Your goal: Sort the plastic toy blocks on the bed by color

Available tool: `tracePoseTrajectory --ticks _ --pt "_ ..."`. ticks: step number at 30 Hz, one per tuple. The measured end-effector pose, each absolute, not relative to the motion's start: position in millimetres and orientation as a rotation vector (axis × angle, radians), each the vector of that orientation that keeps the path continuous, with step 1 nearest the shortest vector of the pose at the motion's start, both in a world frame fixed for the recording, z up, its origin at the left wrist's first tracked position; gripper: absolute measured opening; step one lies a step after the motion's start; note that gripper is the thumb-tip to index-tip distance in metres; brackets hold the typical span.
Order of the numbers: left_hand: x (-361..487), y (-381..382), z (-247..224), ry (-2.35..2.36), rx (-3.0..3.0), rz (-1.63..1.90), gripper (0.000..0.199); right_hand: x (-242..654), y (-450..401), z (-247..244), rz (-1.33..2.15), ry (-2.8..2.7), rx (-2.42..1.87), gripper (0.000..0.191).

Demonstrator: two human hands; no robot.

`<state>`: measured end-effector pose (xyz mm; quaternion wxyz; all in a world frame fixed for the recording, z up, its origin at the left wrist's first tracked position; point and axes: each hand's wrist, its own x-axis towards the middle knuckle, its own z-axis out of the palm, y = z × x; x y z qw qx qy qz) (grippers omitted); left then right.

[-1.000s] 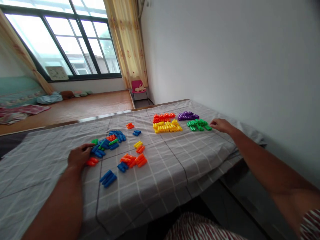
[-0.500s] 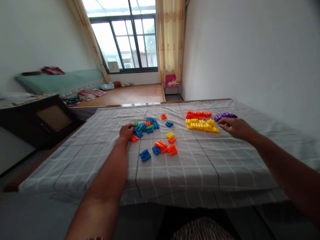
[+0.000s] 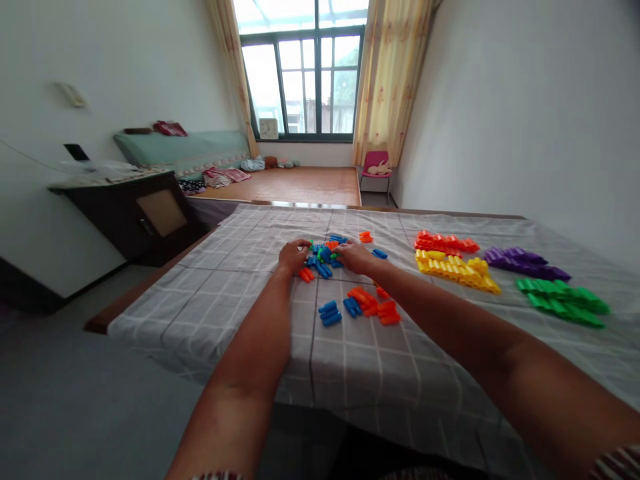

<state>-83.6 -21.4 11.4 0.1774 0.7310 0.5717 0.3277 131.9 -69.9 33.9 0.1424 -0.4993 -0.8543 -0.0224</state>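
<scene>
Plastic building blocks in blue, orange and green make up a mixed pile point(image 3: 323, 261) on the checked cloth, between my two hands. My left hand point(image 3: 293, 256) is at the pile's left edge, its fingers curled beside a small green piece; what lies in the fingers is too small to make out. From the right, my right hand point(image 3: 354, 257) reaches in, its fingertips closed at a green block point(image 3: 335, 253). Nearer to me lie loose blue blocks point(image 3: 330, 313) and orange blocks point(image 3: 388, 312), some of them partly behind my right forearm.
Rows of orange blocks point(image 3: 445, 243), yellow blocks point(image 3: 457, 272), purple blocks point(image 3: 525, 263) and green blocks point(image 3: 563, 300) lie on the right of the cloth-covered table point(image 3: 220, 280). A single orange block point(image 3: 366, 237) and a blue block point(image 3: 380, 254) are beyond my right hand.
My right hand has moved left from beside the yellow and purple rows to the mixed pile. My left hand stays at the pile. The view has turned left, and the green row now shows fully.
</scene>
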Motion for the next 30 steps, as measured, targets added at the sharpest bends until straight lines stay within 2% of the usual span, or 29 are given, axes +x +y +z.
tracePoseTrajectory --ticks 3,9,11,21,26,30 --pt "-77.7 -23.3 14.6 1.448 2.233 0.858 0.031 138.8 -68.8 34.1 0.030 -2.442 -1.452 0.014" --pt "-75.1 -23.9 18.5 1.238 2.324 0.721 0.038 198.6 -94.0 35.8 0.602 -2.046 -1.360 0.024" --pt "-76.1 -24.1 18.9 1.234 2.324 0.685 0.040 225.3 -111.0 35.1 0.681 -1.933 -1.355 0.023" --pt "-67.4 -29.7 31.0 1.323 2.235 0.691 0.043 404.5 -249.8 52.8 0.263 -1.438 -1.651 0.026" --pt "-68.3 -30.3 32.4 1.390 2.011 0.903 0.042 495.6 -317.9 57.7 0.023 -1.268 -2.005 0.023" --pt "-65.2 -26.9 39.0 1.396 1.915 1.085 0.038 522.9 -328.7 43.1 -0.052 -1.262 -2.251 0.019"
